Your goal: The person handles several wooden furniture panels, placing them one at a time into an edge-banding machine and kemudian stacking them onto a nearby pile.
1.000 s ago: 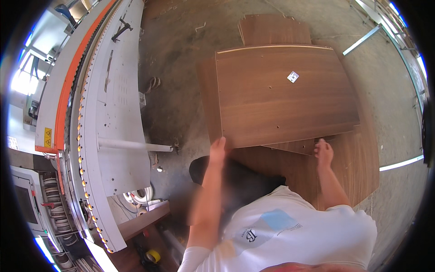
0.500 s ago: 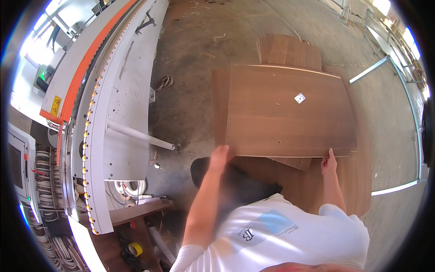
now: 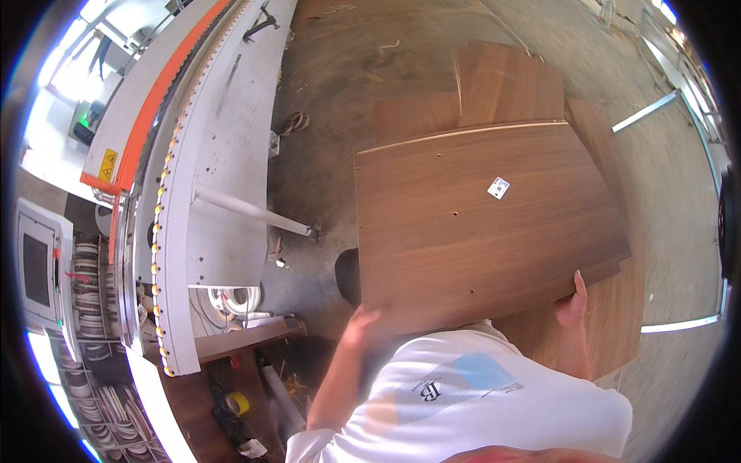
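A large brown wood-grain panel with small holes and a small white label is held in front of me, slightly turned. Its near left corner is gripped by my left hand, which is somewhat blurred. At the near right edge, my right hand holds it with the thumb on top and the fingers underneath. More brown panels lie behind and below it, fanned out at different angles; one panel shows beyond my right hand.
To the left runs a long white and orange machine with a row of yellow rollers. Its white support leg reaches to the concrete floor. A low brown shelf and a yellow tape roll are at the lower left. Metal rails stand right.
The held panel has come toward me and to the left, turning a little. More of the panels behind it now shows. Both hands keep their grip.
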### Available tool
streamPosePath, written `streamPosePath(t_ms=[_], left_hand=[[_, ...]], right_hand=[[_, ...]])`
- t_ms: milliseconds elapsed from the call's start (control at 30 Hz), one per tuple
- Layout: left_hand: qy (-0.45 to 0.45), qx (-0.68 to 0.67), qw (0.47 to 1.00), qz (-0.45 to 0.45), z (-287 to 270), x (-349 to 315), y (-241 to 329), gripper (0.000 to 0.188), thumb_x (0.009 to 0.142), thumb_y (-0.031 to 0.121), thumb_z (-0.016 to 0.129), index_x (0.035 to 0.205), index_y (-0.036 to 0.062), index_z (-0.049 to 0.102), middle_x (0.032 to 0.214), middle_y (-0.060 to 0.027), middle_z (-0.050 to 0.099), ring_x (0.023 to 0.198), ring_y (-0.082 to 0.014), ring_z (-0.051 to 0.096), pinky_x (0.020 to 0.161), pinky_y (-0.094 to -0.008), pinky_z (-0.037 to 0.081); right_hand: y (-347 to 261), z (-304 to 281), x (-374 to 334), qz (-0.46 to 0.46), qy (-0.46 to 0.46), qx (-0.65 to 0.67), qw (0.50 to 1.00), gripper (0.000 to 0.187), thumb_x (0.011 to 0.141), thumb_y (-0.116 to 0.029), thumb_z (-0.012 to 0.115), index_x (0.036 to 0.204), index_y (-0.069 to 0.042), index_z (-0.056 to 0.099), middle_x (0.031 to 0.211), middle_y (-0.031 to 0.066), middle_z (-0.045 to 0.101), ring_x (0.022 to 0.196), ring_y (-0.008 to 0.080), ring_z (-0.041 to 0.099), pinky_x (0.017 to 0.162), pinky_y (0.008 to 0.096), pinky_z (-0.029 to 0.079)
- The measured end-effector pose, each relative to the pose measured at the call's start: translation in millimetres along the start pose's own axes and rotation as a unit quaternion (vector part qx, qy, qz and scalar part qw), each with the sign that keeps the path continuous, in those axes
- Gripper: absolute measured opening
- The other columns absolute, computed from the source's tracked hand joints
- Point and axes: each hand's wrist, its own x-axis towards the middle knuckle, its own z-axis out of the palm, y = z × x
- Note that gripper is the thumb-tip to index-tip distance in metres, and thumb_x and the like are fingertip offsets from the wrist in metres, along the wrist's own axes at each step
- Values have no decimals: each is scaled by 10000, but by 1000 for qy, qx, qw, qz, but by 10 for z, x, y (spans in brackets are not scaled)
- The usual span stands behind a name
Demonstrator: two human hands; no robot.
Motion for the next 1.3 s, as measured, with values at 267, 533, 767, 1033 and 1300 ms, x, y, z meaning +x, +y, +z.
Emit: streamPosePath(t_ms=[267,533,767,1033,1300], left_hand=[[-43,-114,984,133,-70,-513,58,615,792,163,668,1363,-27,540,1195,-161,658,1065,-298,660,896,-408,557],[6,-24,956,291,174,-1995,607,663,767,187,727,1350,-63,535,1174,-146,660,1041,-241,660,880,-358,545],[117,-46,863,489,98,-2911,168,691,718,197,740,1320,-82,548,1153,-166,655,1020,-262,659,841,-373,546],[260,-90,734,621,81,-3594,-457,759,711,244,686,1384,-61,514,1290,-183,645,1149,-307,640,964,-403,531],[319,-143,650,675,121,-4124,-740,639,793,239,605,1360,-51,553,1325,-193,646,1182,-332,628,995,-443,515]], right_hand=[[91,361,91,-20,-38,8,999,455,1009,-330,606,1385,-74,582,1419,54,597,1274,264,556,1052,464,473],[740,1203,98,142,-261,158,942,532,1054,-364,532,1485,-56,482,1481,100,544,1358,300,502,1134,495,417],[1143,2454,-19,216,-411,93,881,574,1017,-388,592,1467,-45,499,1443,108,576,1313,309,542,1096,490,452],[1794,3693,-676,275,-504,-22,819,566,993,-378,607,1442,-42,525,1413,92,603,1293,291,567,1092,465,461],[2485,4393,-1402,381,-566,-55,729,650,1005,-466,591,1521,-97,447,1525,82,508,1384,293,487,1137,489,404]])
